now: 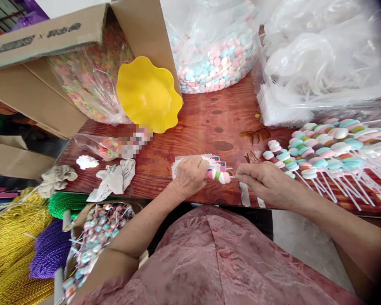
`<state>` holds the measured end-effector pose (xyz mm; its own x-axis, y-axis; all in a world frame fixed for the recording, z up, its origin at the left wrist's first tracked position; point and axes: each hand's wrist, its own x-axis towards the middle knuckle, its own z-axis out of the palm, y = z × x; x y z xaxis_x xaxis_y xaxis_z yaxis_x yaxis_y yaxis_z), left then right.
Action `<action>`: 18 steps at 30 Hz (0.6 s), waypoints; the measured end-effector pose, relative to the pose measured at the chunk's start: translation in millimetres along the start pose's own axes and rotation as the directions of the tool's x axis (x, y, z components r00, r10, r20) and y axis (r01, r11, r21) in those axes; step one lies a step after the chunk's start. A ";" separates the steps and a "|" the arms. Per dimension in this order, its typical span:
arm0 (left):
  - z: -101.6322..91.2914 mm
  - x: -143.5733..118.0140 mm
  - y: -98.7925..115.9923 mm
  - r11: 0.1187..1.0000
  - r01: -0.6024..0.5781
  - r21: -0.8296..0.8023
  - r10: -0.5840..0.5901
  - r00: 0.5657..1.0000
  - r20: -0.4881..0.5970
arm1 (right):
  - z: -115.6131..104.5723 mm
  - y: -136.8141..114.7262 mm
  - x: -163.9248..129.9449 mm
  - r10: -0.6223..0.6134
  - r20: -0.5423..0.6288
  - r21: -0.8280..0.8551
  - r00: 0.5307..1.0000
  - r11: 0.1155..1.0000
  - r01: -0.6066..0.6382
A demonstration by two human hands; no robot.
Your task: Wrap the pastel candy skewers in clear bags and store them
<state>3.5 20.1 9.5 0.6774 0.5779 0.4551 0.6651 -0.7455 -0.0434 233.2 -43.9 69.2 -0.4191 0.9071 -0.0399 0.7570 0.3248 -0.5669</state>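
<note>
My left hand is closed around the far end of a candy skewer, low over the table's front edge. Pink, white and green candies show past its fingers. My right hand pinches the white stick at the skewer's other end. Under and behind the left hand lie several printed cards, partly covered by it. To the right of my right hand, many finished candy skewers are heaped with their sticks pointing toward me.
A yellow scalloped bowl stands by a cardboard box of bagged candies. Behind are a bag of pastel candies and a plastic-covered clear tub. Gloves lie left. Below, a carton holds wrapped skewers beside coloured cords.
</note>
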 end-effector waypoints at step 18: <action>-7.0 -5.1 -0.7 0.998 0.055 0.010 -0.056 0.963 0.265 | 6.6 5.3 2.1 -0.499 -0.156 -0.610 0.853 0.727 0.314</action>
<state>-2.6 15.3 13.4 0.6980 0.6861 0.2049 0.7048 -0.7089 -0.0274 233.0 -42.0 60.8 -0.6569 0.6530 0.3770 0.7248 0.6847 0.0770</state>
